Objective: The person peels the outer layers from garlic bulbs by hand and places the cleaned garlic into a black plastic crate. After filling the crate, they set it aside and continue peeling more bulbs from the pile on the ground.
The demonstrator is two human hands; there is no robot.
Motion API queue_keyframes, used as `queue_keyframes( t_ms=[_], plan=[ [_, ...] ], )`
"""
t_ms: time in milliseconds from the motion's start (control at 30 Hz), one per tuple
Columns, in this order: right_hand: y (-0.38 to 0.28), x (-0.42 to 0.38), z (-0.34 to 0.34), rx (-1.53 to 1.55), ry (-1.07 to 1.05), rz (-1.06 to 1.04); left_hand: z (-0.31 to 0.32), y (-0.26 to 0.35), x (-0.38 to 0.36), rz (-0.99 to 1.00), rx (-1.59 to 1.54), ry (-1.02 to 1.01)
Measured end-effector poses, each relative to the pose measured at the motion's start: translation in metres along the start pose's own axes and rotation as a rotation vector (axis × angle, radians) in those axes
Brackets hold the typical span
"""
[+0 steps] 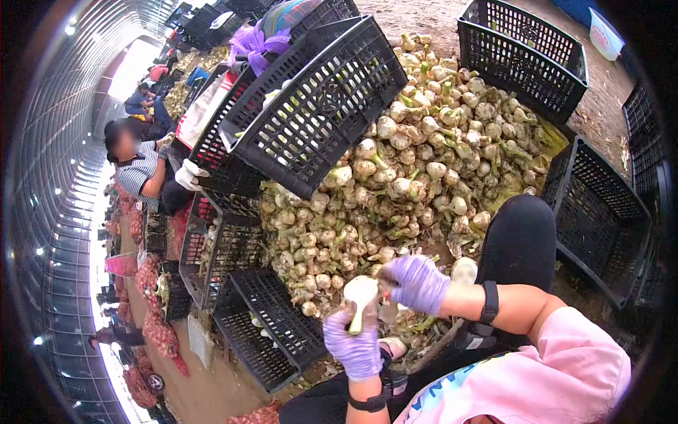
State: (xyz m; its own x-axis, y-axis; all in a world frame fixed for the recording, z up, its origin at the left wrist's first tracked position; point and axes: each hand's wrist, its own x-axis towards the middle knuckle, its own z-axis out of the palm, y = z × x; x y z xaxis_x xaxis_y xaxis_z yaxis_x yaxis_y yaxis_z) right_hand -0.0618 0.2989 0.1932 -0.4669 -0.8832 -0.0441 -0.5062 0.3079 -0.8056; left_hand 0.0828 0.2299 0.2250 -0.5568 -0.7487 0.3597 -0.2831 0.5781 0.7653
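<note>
My left hand (352, 348), in a purple-and-white glove, is closed around the green stem of a garlic bulb (362, 288). The bulb is pale and clean, tilted upward over the edge of the pile. Close beside it is my right hand (419, 284), gloved the same way, with its fingers curled near the bulb's side. Whatever sits in those right fingers is dark and too small to make out. Beyond both hands spreads a large heap of unpeeled garlic (424, 169) with stems and dirt on it.
Black plastic crates surround the heap: a tilted one (325, 99) at upper left, others at upper right (522, 56), right (600, 212) and lower left (265, 328). A co-worker in a striped shirt (141, 169) sits at left. Peelings (424, 339) litter the ground by my legs.
</note>
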Motion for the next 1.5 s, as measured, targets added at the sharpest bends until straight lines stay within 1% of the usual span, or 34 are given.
queue_keyframes(
  t_ms=[33, 67, 100, 133, 167, 233, 300, 333, 367, 433, 467, 500, 567, 600, 667, 700, 767, 800, 833, 900, 933, 967, 1033, 1100, 1167, 1233, 1267, 1333, 1367, 1400, 1433, 1467, 1500],
  plan=[
    [0.004, 0.005, -0.005, 0.059, 0.043, 0.012, -0.001, 0.0, 0.0, -0.207, -0.26, 0.015],
    [0.015, 0.01, -0.004, 0.217, 0.125, 0.039, -0.002, 0.0, 0.0, -0.412, -0.521, 0.029],
    [0.024, 0.013, -0.004, 0.375, 0.207, 0.065, -0.005, 0.0, 0.0, -0.41, -0.521, 0.026],
    [0.024, 0.017, -0.009, 0.408, 0.276, 0.13, -0.009, 0.0, 0.0, -0.477, -0.595, 0.045],
    [0.03, 0.017, -0.013, 0.451, 0.324, 0.104, -0.012, -0.001, 0.0, -0.544, -0.669, 0.067],
    [0.033, 0.016, -0.013, 0.529, 0.271, 0.087, -0.013, -0.008, -0.001, -0.533, -0.664, 0.087],
    [0.007, 0.005, -0.03, 0.386, 0.067, 0.064, -0.012, -0.012, -0.002, -0.282, -0.416, 0.126],
    [0.002, 0.001, -0.022, 0.348, 0.134, -0.077, -0.012, -0.005, -0.001, -0.299, -0.422, 0.089],
    [-0.005, -0.004, -0.024, 0.298, 0.071, -0.097, -0.012, -0.007, -0.005, -0.301, -0.42, 0.088],
    [-0.008, -0.01, -0.017, 0.148, -0.001, -0.126, -0.012, -0.011, -0.01, -0.035, -0.031, 0.026],
    [-0.014, -0.01, -0.02, 0.124, -0.035, -0.066, -0.012, -0.002, -0.006, 0.151, 0.18, -0.014],
    [-0.013, -0.01, -0.019, 0.122, -0.033, -0.065, -0.012, -0.003, -0.008, 0.182, 0.247, -0.036],
    [-0.007, -0.008, -0.014, 0.044, -0.101, -0.06, -0.009, 0.006, -0.005, 0.258, 0.319, -0.07],
    [-0.004, -0.007, -0.009, 0.044, -0.102, -0.059, -0.009, 0.009, -0.004, 0.257, 0.319, -0.071],
    [0.002, -0.007, -0.003, 0.044, 0.002, -0.109, -0.007, 0.012, -0.004, 0.296, 0.352, -0.129],
    [0.004, -0.008, -0.003, 0.045, 0.003, -0.104, -0.006, 0.008, -0.005, 0.296, 0.349, -0.135],
    [0.004, -0.002, -0.014, 0.221, 0.043, -0.034, -0.006, -0.005, -0.006, -0.026, -0.038, -0.041],
    [0.009, 0.005, -0.014, 0.429, 0.046, 0.142, -0.01, -0.006, -0.006, -0.25, -0.31, -0.041],
    [0.016, 0.011, -0.011, 0.417, 0.169, 0.173, -0.013, -0.001, -0.001, -0.368, -0.541, -0.042],
    [0.03, 0.016, -0.015, 0.371, 0.16, 0.175, -0.013, -0.007, 0.009, -0.329, -0.579, 0.068],
    [0.034, 0.017, -0.013, 0.315, 0.146, 0.174, -0.014, 0.006, 0.018, -0.402, -0.767, 0.02],
    [0.033, 0.017, -0.012, 0.317, 0.152, 0.172, -0.017, 0.012, 0.027, -0.45, -0.786, 0.045],
    [0.03, 0.013, -0.007, 0.342, -0.033, 0.214, -0.023, 0.008, 0.054, -0.443, -0.734, 0.021],
    [0.021, 0.008, -0.004, 0.203, -0.077, 0.144, -0.026, 0.016, 0.1, -0.281, -0.713, -0.007],
    [0.016, 0.007, -0.001, 0.166, -0.224, 0.156, -0.038, 0.009, 0.159, 0.366, 0.167, 0.139],
    [0.016, 0.007, 0.004, 0.109, -0.27, 0.129, -0.039, 0.027, 0.214, 0.078, -0.958, 0.164],
    [0.014, 0.006, 0.0, 0.13, -0.266, 0.133, -0.031, 0.025, 0.223, 0.077, -0.961, 0.16],
    [0.019, 0.007, 0.003, 0.157, -0.258, 0.123, -0.019, 0.017, 0.238, -0.02, -0.893, 0.026],
    [0.022, 0.01, 0.003, 0.184, -0.25, 0.111, 0.006, 0.022, 0.229, -0.158, -0.883, -0.017],
    [0.02, 0.011, -0.006, 0.208, -0.263, 0.133, 0.026, -0.009, 0.225, -0.199, -0.871, -0.212],
    [0.023, 0.014, -0.008, 0.206, -0.259, 0.134, 0.053, -0.032, 0.212, -0.327, -0.692, -0.101],
    [0.026, 0.017, -0.009, 0.142, -0.29, 0.166, 0.073, -0.059, 0.203, -0.509, -0.556, -0.256],
    [0.03, 0.019, -0.009, 0.074, -0.321, 0.196, 0.096, -0.081, 0.191, -0.592, -0.541, -0.297]
  ],
)
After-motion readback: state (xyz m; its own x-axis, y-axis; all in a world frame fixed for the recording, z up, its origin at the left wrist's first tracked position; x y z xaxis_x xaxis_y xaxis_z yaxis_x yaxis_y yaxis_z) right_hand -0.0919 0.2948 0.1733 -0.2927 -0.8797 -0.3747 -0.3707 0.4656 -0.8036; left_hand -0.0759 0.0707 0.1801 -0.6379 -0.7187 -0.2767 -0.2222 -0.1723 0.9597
